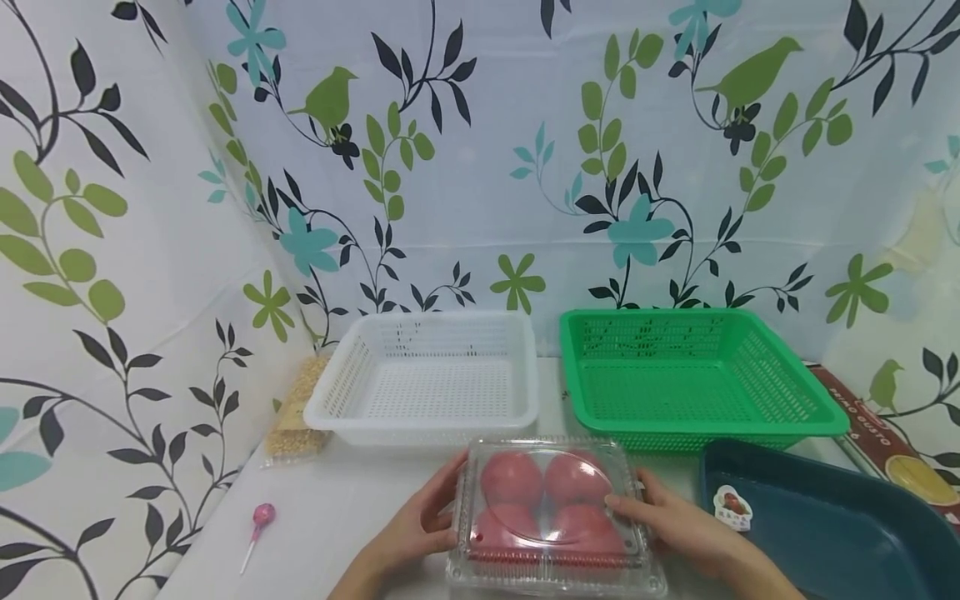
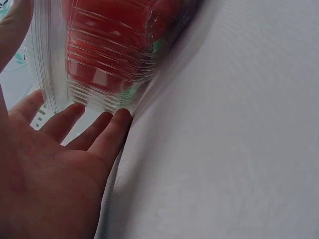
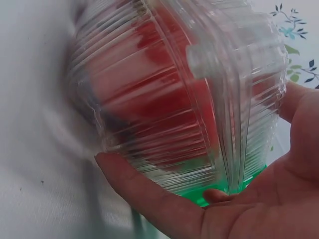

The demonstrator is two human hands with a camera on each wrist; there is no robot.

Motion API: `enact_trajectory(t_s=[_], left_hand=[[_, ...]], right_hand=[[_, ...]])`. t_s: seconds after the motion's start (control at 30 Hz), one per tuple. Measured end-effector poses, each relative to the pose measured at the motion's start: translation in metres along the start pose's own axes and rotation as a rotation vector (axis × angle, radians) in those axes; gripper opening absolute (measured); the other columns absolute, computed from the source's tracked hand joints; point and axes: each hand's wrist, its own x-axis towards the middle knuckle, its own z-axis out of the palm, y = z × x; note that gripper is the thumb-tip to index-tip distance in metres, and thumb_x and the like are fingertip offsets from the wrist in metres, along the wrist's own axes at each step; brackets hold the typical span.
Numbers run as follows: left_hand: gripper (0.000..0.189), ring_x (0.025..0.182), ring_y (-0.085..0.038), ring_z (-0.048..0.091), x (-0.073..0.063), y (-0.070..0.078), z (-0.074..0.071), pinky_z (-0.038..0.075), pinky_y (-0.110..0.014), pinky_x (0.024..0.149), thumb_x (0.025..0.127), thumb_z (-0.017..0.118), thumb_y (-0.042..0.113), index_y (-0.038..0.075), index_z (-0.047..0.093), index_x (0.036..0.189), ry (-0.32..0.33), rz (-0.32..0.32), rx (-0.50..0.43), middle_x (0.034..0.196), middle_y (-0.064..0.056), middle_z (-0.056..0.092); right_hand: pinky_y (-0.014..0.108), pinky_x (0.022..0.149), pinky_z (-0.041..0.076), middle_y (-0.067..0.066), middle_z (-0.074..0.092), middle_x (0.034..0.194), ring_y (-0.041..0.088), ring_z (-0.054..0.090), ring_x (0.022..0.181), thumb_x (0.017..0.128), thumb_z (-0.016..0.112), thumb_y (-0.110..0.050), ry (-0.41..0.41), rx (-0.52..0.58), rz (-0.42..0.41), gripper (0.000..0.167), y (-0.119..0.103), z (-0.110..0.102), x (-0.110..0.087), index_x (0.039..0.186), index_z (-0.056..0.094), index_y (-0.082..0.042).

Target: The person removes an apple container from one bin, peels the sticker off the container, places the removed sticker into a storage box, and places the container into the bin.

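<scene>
A clear plastic clamshell box is low over the white tabletop at the front middle, its lid down. Inside lie several round red fruits, tomato-like, seen through ribbed walls. My left hand grips the box's left side; in the left wrist view the fingertips touch the lower wall and the thumb lies by the rim. On the opposite side my right hand holds it, thumb over the lid's edge. The right wrist view shows a finger reaching along the bottom edge.
Behind the box stand a white basket and a green basket. A dark blue tray with a sticker is at right, near a red-brown package. To the left are a bag of pale grains and a pink lollipop.
</scene>
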Motion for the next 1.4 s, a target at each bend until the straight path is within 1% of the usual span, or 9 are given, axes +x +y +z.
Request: enact_trajectory(t_s=[0.13,0.27,0.47,0.73,0.87,0.97,1.07,1.23,1.4], left_hand=[[0.096,0.143,-0.015,0.037,-0.002,0.0,0.0,0.044,-0.042,0.106,0.09,0.078,0.033,0.015,0.018,0.163,0.027,-0.018,0.007,0.165,-0.02,0.017],[0.098,0.142,-0.015,0.038,-0.002,-0.001,0.001,0.046,-0.044,0.104,0.089,0.079,0.036,0.013,0.018,0.162,0.038,0.004,0.004,0.163,-0.022,0.019],[0.096,0.139,-0.014,0.041,-0.001,-0.001,0.002,0.048,-0.045,0.102,0.09,0.077,0.042,0.014,0.021,0.162,0.059,0.006,0.01,0.163,-0.022,0.023],[0.093,0.139,-0.017,0.041,0.001,0.005,0.003,0.05,-0.046,0.098,0.092,0.075,0.041,0.008,0.021,0.161,0.059,0.09,0.003,0.16,-0.029,0.022],[0.093,0.141,-0.02,0.04,0.0,0.008,0.003,0.05,-0.046,0.098,0.091,0.074,0.045,0.012,0.023,0.161,0.08,0.061,-0.003,0.162,-0.026,0.02],[0.093,0.141,-0.026,0.039,-0.001,0.013,0.005,0.05,-0.046,0.099,0.09,0.074,0.048,0.016,0.025,0.161,0.108,0.008,-0.002,0.163,-0.022,0.022],[0.092,0.141,-0.029,0.039,-0.002,0.015,0.005,0.049,-0.045,0.1,0.09,0.075,0.048,0.017,0.026,0.161,0.117,-0.007,-0.01,0.162,-0.02,0.024],[0.09,0.139,-0.024,0.04,-0.003,0.017,0.005,0.047,-0.041,0.103,0.091,0.074,0.044,0.012,0.026,0.16,0.101,0.069,-0.004,0.161,-0.016,0.03],[0.087,0.139,-0.02,0.041,0.0,0.023,0.004,0.041,-0.034,0.107,0.094,0.071,0.043,0.009,0.027,0.16,0.112,0.11,0.018,0.161,-0.011,0.031]], right_hand=[[0.05,0.088,0.054,0.039,0.035,0.144,0.039,0.05,0.125,0.103,0.056,-0.035,0.03,-0.023,0.03,0.083,-0.001,0.003,0.0,0.152,0.004,0.009],[0.051,0.09,0.053,0.04,0.033,0.146,0.043,0.044,0.13,0.102,0.057,-0.036,0.047,-0.028,0.052,0.084,-0.003,0.005,0.001,0.151,0.005,0.008],[0.049,0.09,0.053,0.038,0.038,0.144,0.038,0.05,0.125,0.103,0.057,-0.036,0.052,-0.035,0.054,0.085,-0.005,0.005,-0.002,0.152,0.005,0.009],[0.045,0.086,0.055,0.022,0.056,0.13,0.031,0.062,0.11,0.104,0.056,-0.032,-0.004,-0.006,-0.005,0.081,-0.012,0.004,-0.01,0.153,0.003,0.005],[0.045,0.085,0.054,0.018,0.058,0.128,0.03,0.061,0.11,0.105,0.054,-0.03,-0.03,0.002,-0.027,0.077,-0.015,0.003,-0.015,0.154,0.004,0.002],[0.046,0.087,0.054,0.019,0.057,0.13,0.031,0.059,0.114,0.106,0.051,-0.03,-0.053,0.014,-0.035,0.074,-0.016,0.001,-0.017,0.154,0.006,0.002],[0.047,0.088,0.054,0.023,0.055,0.134,0.033,0.056,0.12,0.107,0.049,-0.03,-0.062,0.011,-0.023,0.073,-0.017,-0.001,-0.02,0.154,0.006,0.004],[0.05,0.089,0.054,0.027,0.052,0.138,0.036,0.057,0.122,0.108,0.047,-0.034,-0.071,-0.005,0.016,0.075,-0.02,-0.005,-0.022,0.154,0.005,0.006],[0.052,0.089,0.054,0.024,0.046,0.142,0.04,0.06,0.116,0.109,0.043,-0.034,-0.136,0.095,0.008,0.07,-0.025,-0.009,-0.025,0.155,0.006,0.004]])
